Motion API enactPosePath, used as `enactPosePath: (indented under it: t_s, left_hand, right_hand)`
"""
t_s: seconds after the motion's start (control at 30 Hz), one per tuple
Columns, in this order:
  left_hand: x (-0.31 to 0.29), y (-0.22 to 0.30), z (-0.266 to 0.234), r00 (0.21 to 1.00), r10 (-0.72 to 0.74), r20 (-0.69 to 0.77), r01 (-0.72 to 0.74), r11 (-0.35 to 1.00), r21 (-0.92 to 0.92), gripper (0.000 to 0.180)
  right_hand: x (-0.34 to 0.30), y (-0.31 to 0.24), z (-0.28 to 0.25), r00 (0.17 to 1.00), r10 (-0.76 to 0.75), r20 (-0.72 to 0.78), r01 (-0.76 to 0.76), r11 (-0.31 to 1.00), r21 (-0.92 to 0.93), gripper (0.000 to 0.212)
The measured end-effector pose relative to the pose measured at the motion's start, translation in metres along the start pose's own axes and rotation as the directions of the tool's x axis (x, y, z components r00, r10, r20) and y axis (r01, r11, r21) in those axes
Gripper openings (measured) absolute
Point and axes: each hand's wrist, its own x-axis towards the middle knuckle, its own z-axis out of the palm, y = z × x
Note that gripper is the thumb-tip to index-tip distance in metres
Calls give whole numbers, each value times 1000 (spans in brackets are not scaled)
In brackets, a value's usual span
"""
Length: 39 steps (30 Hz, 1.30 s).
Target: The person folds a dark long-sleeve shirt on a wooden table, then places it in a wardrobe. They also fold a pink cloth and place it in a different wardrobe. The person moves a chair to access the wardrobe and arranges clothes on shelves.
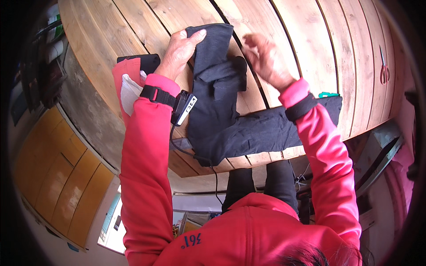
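In the head view, the black cloth (215, 99) lies on the wooden table (306, 53) in a bent shape: one part goes away from the person up to the left hand, and the other part runs to the right, along the near edge and passing below the right forearm. The left hand (178, 52) is pinching the far end of this cloth, with the thumb on top and the other fingers mostly hidden. The right hand (268, 62) is near the cloth on its right side; it is a little blurred, and its fingers are loosely bent, somewhat apart. Beside the left forearm there are a red cloth (125, 73), a white cloth (128, 94) and a dark folded cloth (150, 63). Red-handled scissors (384, 74) lie well apart, at the right.
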Motion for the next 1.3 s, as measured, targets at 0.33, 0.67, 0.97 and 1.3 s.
enactPosePath:
  t_s: [0.33,0.67,0.97,1.3]
  left_hand:
    - [26,-26,-13,991,-127,-37,123,989,-85,19]
    - [10,-22,-21,994,83,69,-88,994,72,25]
    - [0,-7,-18,988,-96,122,117,977,-180,23]
    - [-8,7,-14,911,-105,398,187,967,-173,21]
  right_hand:
    - [-73,-22,51,853,-26,521,288,856,-429,51]
    - [-51,-28,70,855,102,508,243,787,-567,32]
    - [-31,-42,13,985,-96,141,132,953,-271,31]
    - [-6,-103,-21,690,-261,676,3,934,358,28]
